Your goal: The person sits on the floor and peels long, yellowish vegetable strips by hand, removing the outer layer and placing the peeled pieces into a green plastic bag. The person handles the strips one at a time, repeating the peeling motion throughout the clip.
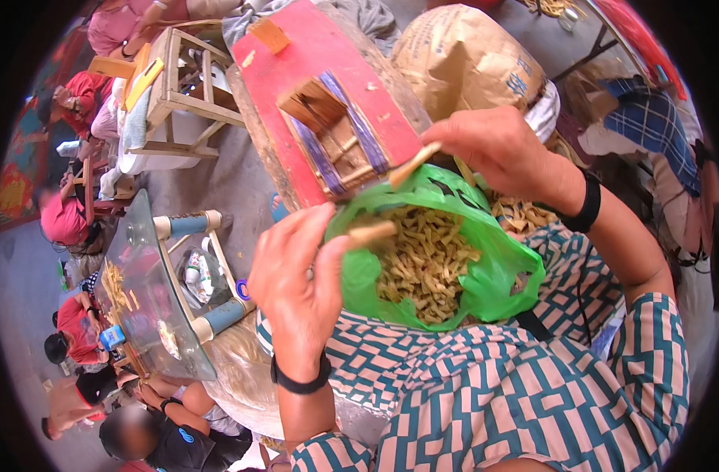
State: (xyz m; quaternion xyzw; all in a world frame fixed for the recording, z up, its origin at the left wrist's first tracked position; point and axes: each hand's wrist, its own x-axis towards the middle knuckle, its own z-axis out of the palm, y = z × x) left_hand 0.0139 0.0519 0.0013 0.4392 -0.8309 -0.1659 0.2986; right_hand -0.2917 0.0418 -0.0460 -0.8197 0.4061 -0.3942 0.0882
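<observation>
A long, pale yellow strip (415, 165) is pinched in the fingertips of my right hand (495, 150), beside the near right corner of a red board (259, 88). On the board sit a wooden block (313, 106), two purple bands (353, 121) and thin pale crossbars. My left hand (300, 277) is left of a green plastic bag (501, 277), thumb apart from the fingers. A short, blurred pale piece (372, 233) shows at its thumb tip; whether gripped or falling is unclear. Inside the bag, on my lap, are many short yellowish pieces (427, 259).
Beyond the board stands a brown paper sack (465, 59) bearing writing. At left are a glass-topped table (176, 318) with loose pale strips (117, 286) and a wooden stool (188, 100). Several people sit along the left side. More strips (521, 215) lie right of the bag.
</observation>
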